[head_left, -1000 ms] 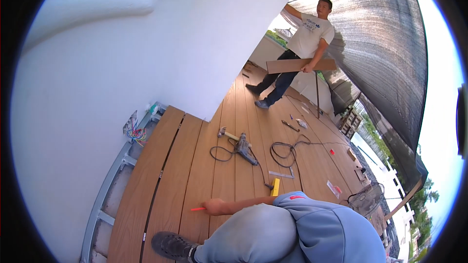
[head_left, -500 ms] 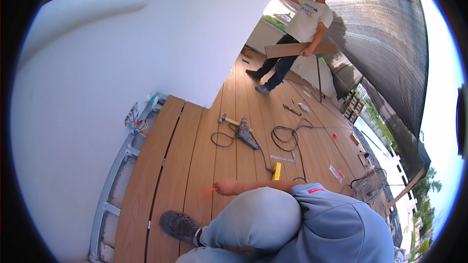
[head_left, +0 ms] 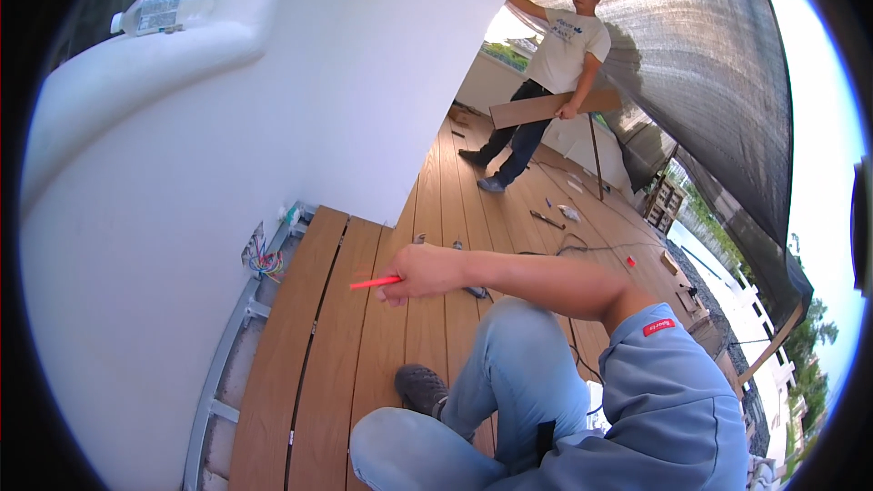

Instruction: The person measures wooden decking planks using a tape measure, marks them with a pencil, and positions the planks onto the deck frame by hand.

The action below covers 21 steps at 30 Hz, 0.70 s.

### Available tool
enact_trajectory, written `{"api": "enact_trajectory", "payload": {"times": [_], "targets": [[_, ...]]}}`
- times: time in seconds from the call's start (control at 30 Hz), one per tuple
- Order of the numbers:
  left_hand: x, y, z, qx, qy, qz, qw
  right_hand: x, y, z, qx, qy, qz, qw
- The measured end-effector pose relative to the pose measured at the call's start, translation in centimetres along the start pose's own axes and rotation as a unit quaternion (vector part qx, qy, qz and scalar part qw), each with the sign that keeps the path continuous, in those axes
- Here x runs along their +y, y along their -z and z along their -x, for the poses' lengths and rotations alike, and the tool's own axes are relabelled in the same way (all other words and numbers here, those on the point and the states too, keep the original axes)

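Note:
My right hand (head_left: 424, 271) is closed round a slim red pencil (head_left: 371, 283), its end pointing left. The forearm reaches in from the lower right over my bent knee. Hand and pencil are above the brown deck boards (head_left: 386, 327), apart from them. Behind the hand and forearm, a power drill (head_left: 476, 292) and a hammer (head_left: 419, 238) are mostly hidden. My left hand does not show.
Along the white wall runs an open metal frame (head_left: 215, 391), with loose coloured wires (head_left: 265, 263) at a wall opening. A co-worker (head_left: 564, 45) stands at the far end holding a short board (head_left: 527, 111). A plastic bottle (head_left: 164, 14) lies on the ledge.
My right hand has risen and moved forward with the pencil, its forearm now crossing over the drill and cable. My knees and foot have shifted, and the view has tilted slightly up.

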<state>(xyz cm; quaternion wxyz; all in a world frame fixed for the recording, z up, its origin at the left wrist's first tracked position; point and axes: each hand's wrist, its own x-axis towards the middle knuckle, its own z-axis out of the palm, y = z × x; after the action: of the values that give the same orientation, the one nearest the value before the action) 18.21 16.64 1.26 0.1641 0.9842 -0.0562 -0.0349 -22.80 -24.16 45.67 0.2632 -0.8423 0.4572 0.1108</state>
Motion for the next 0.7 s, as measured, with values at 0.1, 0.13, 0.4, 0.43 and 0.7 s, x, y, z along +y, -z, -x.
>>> {"api": "enact_trajectory", "payload": {"times": [0.1, 0.13, 0.4, 0.43, 0.7], "targets": [[-0.6, -0.9, -0.4, -0.028, 0.002, -0.037, 0.999, -2.7, -0.6, 1.2, -0.041, 0.076, 0.091, 0.992], [0.0, -0.4, 0.1, -0.031, 0.005, -0.020, 0.999, -2.4, -1.4, 1.3, -0.041, 0.075, 0.089, 0.992], [-1.9, -2.7, -1.6, -0.089, 0.054, -0.044, 0.994, 0.7, -6.0, 0.9, -0.103, 0.231, 0.121, 0.960], [-2.1, -2.9, -1.7, -0.088, 0.056, -0.037, 0.994, 0.9, -6.2, 0.9, -0.103, 0.230, 0.119, 0.960], [1.2, 0.5, 0.2, -0.079, 0.059, -0.030, 0.995, 0.6, -5.3, 0.8, -0.075, 0.245, 0.145, 0.956]]}}
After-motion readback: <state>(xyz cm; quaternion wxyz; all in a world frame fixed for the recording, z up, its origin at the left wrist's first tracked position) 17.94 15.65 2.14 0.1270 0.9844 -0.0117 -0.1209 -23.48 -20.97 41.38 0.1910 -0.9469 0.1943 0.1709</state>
